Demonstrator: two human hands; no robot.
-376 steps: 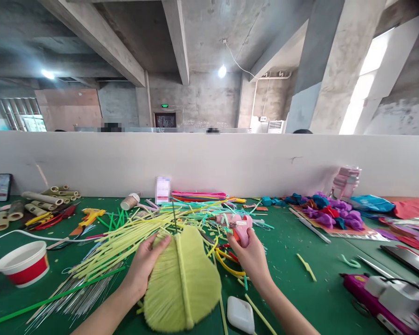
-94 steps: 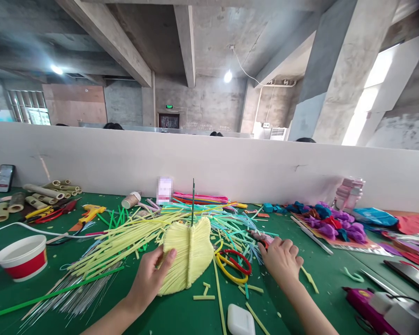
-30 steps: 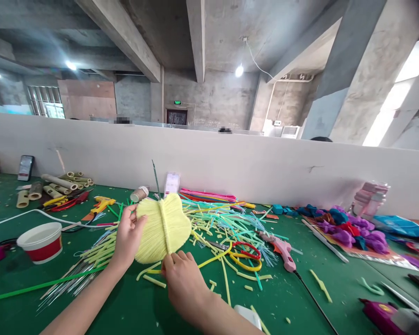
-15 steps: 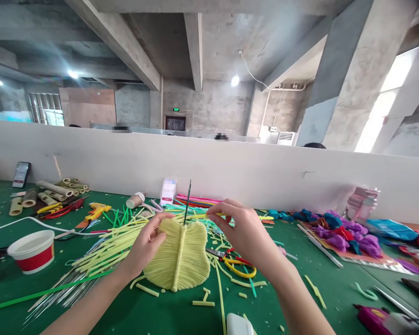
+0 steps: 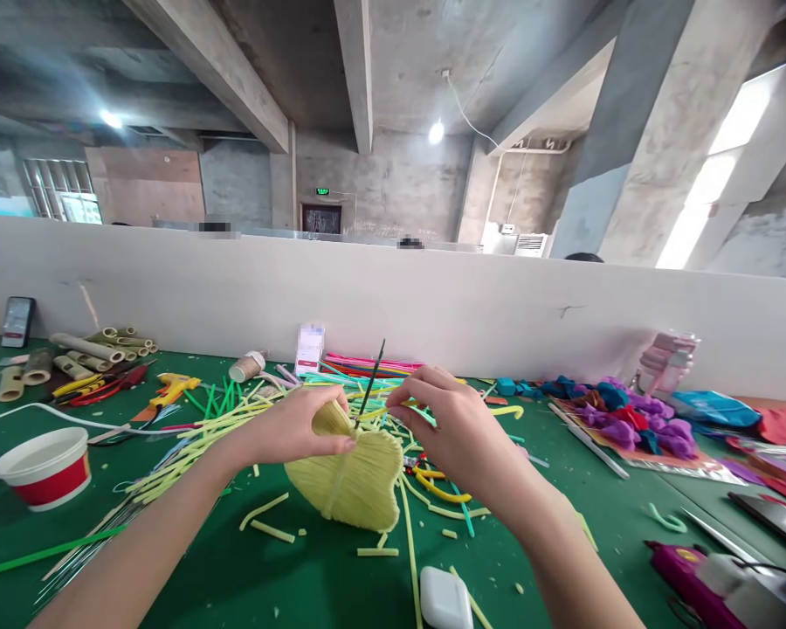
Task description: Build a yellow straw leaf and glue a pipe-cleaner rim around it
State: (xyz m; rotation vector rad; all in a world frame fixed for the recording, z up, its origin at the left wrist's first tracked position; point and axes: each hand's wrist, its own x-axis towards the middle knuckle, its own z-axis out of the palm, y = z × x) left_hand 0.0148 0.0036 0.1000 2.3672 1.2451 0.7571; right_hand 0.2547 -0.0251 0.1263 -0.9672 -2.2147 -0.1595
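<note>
The yellow leaf shape (image 5: 367, 480) is held up over the green table (image 5: 327, 594), and its upper left part is covered by the left hand (image 5: 294, 425), which grips it with the thumb in front. A thin dark stem (image 5: 374, 376) pokes up from the top of the leaf shape. Just to the right of the leaf shape, the right hand (image 5: 449, 424) pinches a thin yellow strip (image 5: 507, 412); it looks like one strip passing behind that hand to a bent end, but the hand hides the middle. The scissors (image 5: 442, 483), right of the leaf shape, are partly hidden, with yellow and red handles peeking out. The pile of pale yellow sticks (image 5: 180, 454), left of the leaf shape, goes under the left arm. Far left of the leaf shape stands a white paper cup (image 5: 43, 472) with a red band; its inside wall shows, but its bottom is hidden. Below and right of the leaf shape sits a small white case (image 5: 445, 598), with its lid down. A pink bottle (image 5: 666, 362) stands far right of the leaf shape, too blurry to show what is inside.
</note>
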